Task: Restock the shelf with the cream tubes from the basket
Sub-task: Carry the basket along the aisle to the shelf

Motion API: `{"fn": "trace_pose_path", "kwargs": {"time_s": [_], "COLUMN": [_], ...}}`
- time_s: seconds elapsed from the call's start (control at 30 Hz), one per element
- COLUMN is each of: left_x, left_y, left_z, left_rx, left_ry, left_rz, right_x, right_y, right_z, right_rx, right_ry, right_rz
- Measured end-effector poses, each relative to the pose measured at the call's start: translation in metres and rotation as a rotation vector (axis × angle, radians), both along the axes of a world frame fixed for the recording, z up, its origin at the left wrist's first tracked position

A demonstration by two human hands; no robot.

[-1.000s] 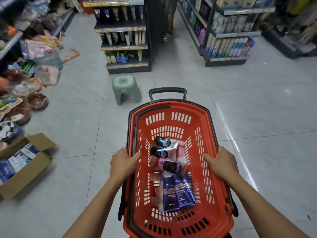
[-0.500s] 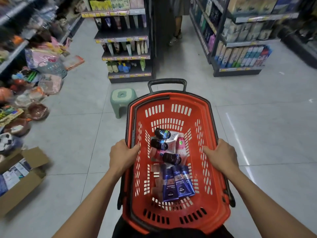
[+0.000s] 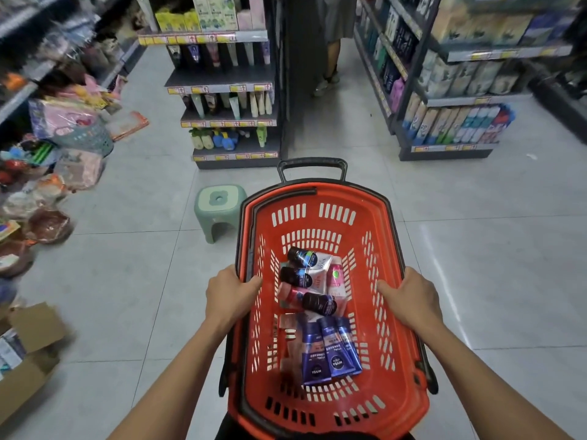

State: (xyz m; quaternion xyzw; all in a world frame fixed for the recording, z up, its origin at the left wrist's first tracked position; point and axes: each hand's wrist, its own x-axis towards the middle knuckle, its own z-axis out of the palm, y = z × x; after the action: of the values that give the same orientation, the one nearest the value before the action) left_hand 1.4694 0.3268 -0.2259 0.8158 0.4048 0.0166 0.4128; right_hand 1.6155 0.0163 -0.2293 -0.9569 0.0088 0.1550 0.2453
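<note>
1. Both hands are keeping their grip while the shelf (image 3: 228, 122) and green stool (image 3: 219, 208) are drawing nearer than a second ago.
2. The left hand (image 3: 227, 295) is curling over the left rim of the basket (image 3: 397, 392); the right hand (image 3: 413, 300) is clasping the right rim.
3. This red slotted plastic basket is carrying the cream tubes (image 3: 330, 350): three glossy blue ones lying side by side, with pink, silver and dark-capped tubes piled beyond them.

Between the hands, an orange-red basket (image 3: 390, 319) with black trim holds dark blue, pink and black-capped tubes (image 3: 330, 350).
</note>
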Motion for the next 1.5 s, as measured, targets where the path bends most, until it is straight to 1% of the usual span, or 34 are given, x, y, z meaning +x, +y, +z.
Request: {"fn": "trace_pose_path", "kwargs": {"time_s": [0.23,0.43,0.63,0.83,1.03,1.23,1.37,1.5], "left_x": [0.101,0.184,0.251,0.325,0.415,0.506,0.55,0.582], "left_y": [0.084,0.156,0.201,0.229,0.245,0.245,0.244,0.251], "left_z": [0.002,0.016,0.014,0.009,0.011,0.021,0.025,0.023], "left_rx": [-0.022,-0.018,-0.06,-0.009,0.027,-0.03,-0.008,-0.037], "left_ry": [0.007,-0.03,-0.031,0.016,0.032,0.023,0.019,0.018], "left_rz": [-0.035,-0.1,-0.115,-0.119,-0.044,0.095,0.188,0.239], "right_x": [0.089,0.163,0.223,0.296,0.401,0.527,0.584,0.628], "right_y": [0.081,0.148,0.189,0.22,0.247,0.264,0.276,0.291], "right_z": [0.01,0.023,0.029,0.018,0.005,0.014,0.022,0.026], "right_rx": [-0.031,-0.054,-0.081,-0.067,0.019,0.057,0.065,0.062], "right_ry": [-0.012,-0.054,-0.061,-0.032,-0.011,-0.003,-0.002,0.004], "right_rz": [-0.014,-0.05,-0.071,-0.073,-0.029,0.061,0.107,0.145]}}
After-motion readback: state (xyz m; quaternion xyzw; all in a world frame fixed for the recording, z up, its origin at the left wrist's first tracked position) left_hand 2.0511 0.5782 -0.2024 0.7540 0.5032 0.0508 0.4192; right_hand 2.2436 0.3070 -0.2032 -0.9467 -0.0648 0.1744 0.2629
